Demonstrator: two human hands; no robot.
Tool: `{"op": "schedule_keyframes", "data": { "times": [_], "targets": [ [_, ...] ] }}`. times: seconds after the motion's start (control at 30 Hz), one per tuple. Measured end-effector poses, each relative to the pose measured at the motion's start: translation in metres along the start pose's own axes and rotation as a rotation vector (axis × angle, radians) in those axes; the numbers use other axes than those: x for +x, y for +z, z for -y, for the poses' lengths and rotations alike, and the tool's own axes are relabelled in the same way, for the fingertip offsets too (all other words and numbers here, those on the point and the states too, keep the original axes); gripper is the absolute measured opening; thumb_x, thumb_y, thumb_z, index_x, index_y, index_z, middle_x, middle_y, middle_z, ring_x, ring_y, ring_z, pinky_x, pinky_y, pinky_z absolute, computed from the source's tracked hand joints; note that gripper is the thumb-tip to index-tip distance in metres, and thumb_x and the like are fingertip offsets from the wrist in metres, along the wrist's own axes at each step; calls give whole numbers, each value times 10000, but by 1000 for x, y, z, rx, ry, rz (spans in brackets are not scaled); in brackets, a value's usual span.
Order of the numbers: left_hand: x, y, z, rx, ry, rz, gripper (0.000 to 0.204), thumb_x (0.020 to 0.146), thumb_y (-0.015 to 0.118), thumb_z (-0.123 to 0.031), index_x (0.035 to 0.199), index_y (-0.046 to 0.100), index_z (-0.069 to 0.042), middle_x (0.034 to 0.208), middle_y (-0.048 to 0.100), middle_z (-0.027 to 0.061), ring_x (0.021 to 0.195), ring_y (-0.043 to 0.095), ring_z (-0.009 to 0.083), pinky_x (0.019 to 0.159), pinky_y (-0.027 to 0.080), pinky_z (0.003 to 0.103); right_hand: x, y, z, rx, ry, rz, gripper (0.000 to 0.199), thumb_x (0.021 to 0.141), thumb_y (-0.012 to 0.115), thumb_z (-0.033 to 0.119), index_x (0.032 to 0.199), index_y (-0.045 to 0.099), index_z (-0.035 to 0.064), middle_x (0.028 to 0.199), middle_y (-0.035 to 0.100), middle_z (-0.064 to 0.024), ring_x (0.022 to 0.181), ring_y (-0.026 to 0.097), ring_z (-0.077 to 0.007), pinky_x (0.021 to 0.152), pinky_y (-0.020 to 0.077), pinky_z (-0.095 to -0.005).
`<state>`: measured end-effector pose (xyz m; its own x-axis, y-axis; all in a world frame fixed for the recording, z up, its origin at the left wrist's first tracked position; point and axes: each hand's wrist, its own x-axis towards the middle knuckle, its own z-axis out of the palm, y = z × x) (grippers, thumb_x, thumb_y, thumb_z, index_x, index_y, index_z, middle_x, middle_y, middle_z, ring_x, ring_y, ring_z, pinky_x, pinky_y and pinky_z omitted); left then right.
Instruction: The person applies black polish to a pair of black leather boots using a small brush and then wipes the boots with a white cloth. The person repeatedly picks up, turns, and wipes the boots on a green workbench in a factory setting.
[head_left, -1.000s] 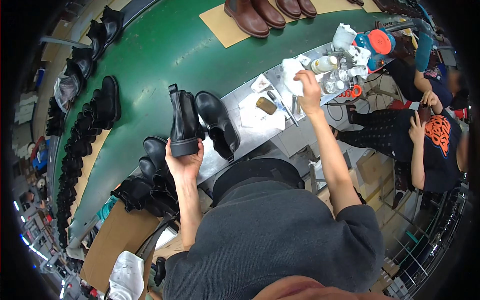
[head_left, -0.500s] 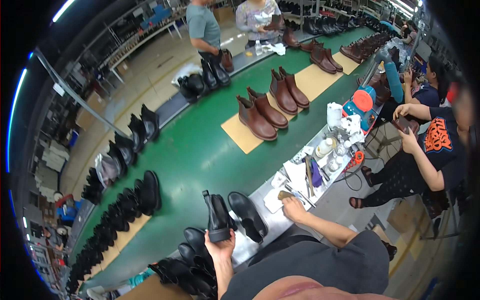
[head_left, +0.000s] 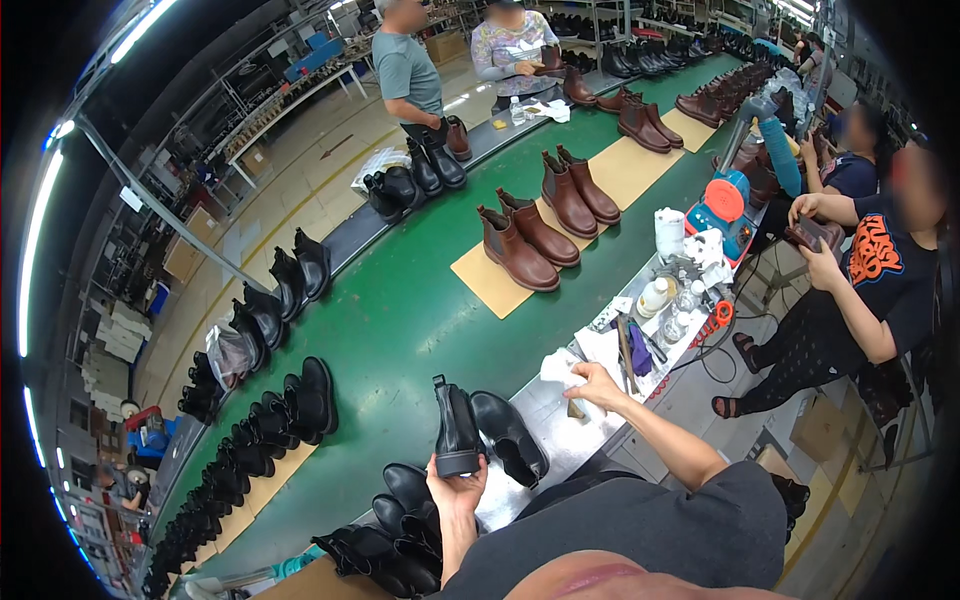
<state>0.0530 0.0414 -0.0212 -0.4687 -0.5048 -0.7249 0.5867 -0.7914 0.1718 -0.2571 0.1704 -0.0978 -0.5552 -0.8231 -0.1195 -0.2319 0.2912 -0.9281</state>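
While the left hand [head_left: 458, 492] grips a black ankle boot [head_left: 456, 432] by the heel, fingers curled around the sole end so the boot stands upright with its shaft toward the ceiling, the right hand [head_left: 597, 385] is pressed down on a white cloth [head_left: 562, 370] lying on the metal worktop [head_left: 535, 410]. Its fingers are closed over the cloth, bunching it. Held up off the surface like that, the boot shows its back and side to the person, which looks to me like the handy way to get at the leather with a rag. Its partner, a second black boot [head_left: 510, 436], lies on its side at the near edge of the worktop, just beside the held one, within easy reach.

Further along the worktop, toward its far end, stand small bottles [head_left: 655, 296] and brushes [head_left: 630, 345], kept close to the cloth hand. Beyond the worktop's left edge runs a green conveyor belt [head_left: 400, 300], carrying brown boots [head_left: 518, 250] in pairs on tan boards and black boots [head_left: 300, 400] in rows. A seated person in a black shirt [head_left: 880, 270] works to the right.
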Motion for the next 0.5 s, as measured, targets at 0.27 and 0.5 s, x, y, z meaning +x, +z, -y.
{"op": "schedule_keyframes", "data": {
  "times": [0.27,0.5],
  "targets": [
    [-1,11,3,2,5,-40,400,878,483,-413,1073,573,-75,1054,571,171,902,558,342,750,540,439,-19,-36,46,-401,-283,-213,393,592,541,-6,890,744,151,876,532,-108,818,565,-304,752,481,-384],
    [9,18,8,44,17,-62,378,890,472,-397,1058,582,-77,1046,585,155,905,572,333,765,542,449,-20,-15,30,702,-306,1,109,623,416,-35,561,474,33,832,560,-100,711,548,-191,670,454,-300]
  ]
}}
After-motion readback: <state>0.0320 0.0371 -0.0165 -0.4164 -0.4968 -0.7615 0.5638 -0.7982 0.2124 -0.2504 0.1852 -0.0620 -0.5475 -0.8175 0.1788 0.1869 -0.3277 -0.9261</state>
